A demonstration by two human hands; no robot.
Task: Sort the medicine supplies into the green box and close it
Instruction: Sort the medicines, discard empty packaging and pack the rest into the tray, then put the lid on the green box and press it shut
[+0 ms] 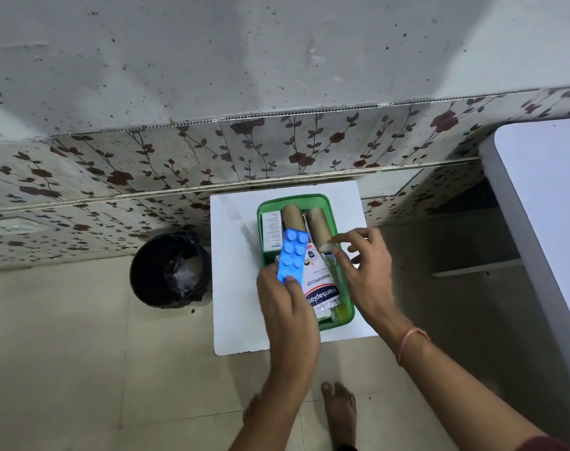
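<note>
**Blister strip held over the open green box**

Head view: a green box (343,281) sits open on a small white table (234,281) that stands against a wall of floral tiles (166,164). Inside the box, two brown cardboard-coloured rolls (319,227) lie side by side at the far end, with a white carton (272,231) printed in small text standing along the left wall beside them. A white packet marked "Hansaplast Washproof" (321,281) lies lengthways in the nearer half, its lettering upside down to the camera.

The left hand (285,307) holds a bright blue blister strip (291,253) of round tablets, thumb on its near end and fingers underneath; the strip tilts up over the left side of the box, covering part of the carton and the packet. The right hand (363,271) reaches in from the right with fingers loosely spread. Its index fingertip points at the near end of the right-hand roll, and the thumb lies just beside the box's right rim. Whether it pinches anything there cannot be told; a small pale shape shows near the fingertips, too blurred to name. A thin orange thread (410,340) circles the right wrist.

On the floor left of the table stands a black bin (166,271) lined with a dark bag. A bare foot (338,415) shows on the beige floor tiles below the arms. A white surface (550,203) fills the right edge.
</note>
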